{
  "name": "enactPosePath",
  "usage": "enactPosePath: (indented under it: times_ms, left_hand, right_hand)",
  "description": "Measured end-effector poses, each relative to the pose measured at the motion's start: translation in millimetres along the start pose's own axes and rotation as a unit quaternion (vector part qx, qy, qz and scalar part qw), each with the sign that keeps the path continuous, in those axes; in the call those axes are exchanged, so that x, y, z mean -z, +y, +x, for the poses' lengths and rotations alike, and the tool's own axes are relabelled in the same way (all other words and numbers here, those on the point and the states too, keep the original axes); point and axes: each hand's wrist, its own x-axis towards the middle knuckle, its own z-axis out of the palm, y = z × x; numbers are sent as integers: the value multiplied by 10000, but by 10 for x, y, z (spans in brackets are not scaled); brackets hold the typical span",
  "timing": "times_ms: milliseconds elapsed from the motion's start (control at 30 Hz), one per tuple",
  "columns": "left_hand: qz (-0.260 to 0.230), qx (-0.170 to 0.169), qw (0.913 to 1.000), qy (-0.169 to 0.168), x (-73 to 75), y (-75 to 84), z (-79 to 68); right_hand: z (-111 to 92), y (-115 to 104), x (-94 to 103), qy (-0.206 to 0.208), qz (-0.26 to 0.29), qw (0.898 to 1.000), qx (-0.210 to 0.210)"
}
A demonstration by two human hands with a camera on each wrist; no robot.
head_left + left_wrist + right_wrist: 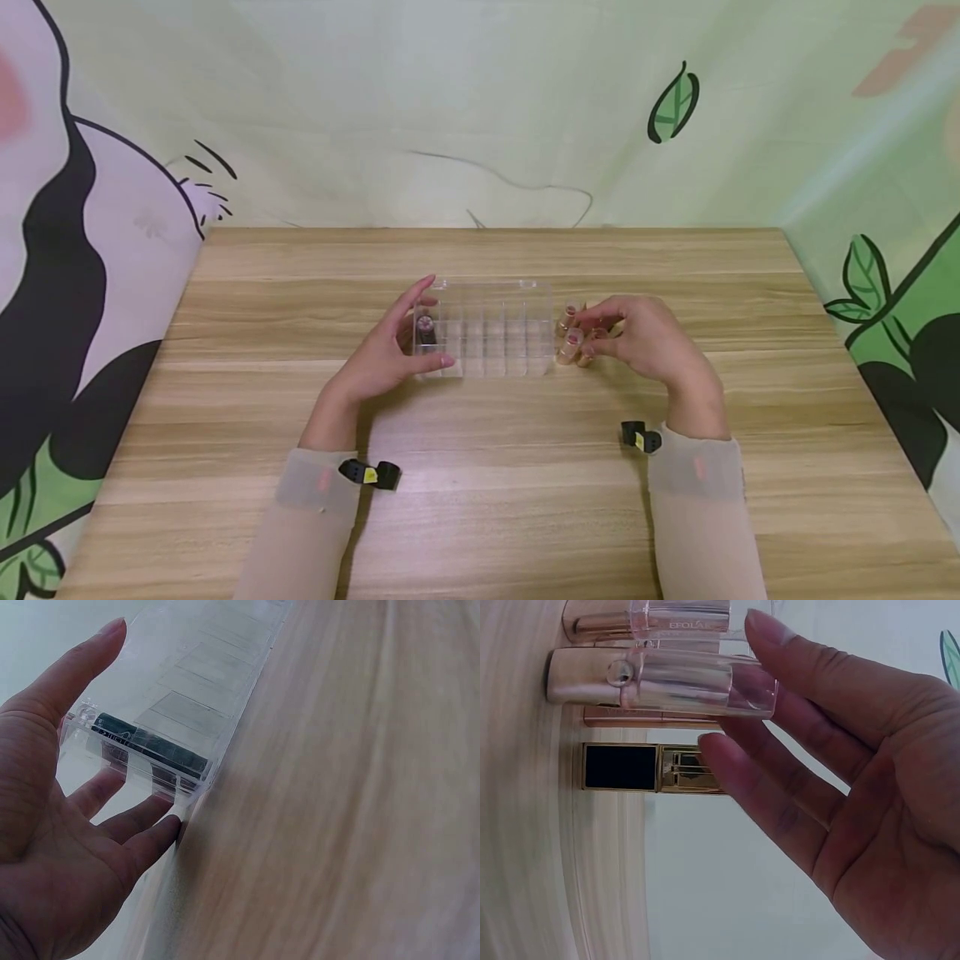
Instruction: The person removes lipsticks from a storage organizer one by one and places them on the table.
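A clear organizer box (495, 342) with rows of compartments sits on the table. My left hand (382, 346) holds its left end, the thumb on the near side and the fingers at the side and back. A dark lipstick tube (426, 329) stands in the leftmost part, and the left wrist view also shows this dark tube (150, 746). Right of the box, several lipsticks stand upright close together. My right hand (641, 337) reaches around them, thumb and fingers apart about a clear-capped pink-gold lipstick (660, 682). Beside that one stands a black and gold lipstick (622, 766).
The wood-grain table (495, 483) meets a pale green cloth backdrop (495, 108) with printed leaves and black-and-white shapes along its back and sides. Each wrist wears a small black camera, the left one (370, 474) and the right one (641, 437) both above the table.
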Motion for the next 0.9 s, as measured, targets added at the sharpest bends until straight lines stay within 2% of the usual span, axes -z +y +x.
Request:
enactPosePath:
  times_ms: [433,900]
  left_hand:
    - [-48,68,10000,-3,-4,-32,12]
    - [-58,-1,10000,-16,1,-15,5]
  right_hand:
    - [-8,-21,12,3,-3,10000,-13]
    - [-17,-26,15,-33,-11,10000,19]
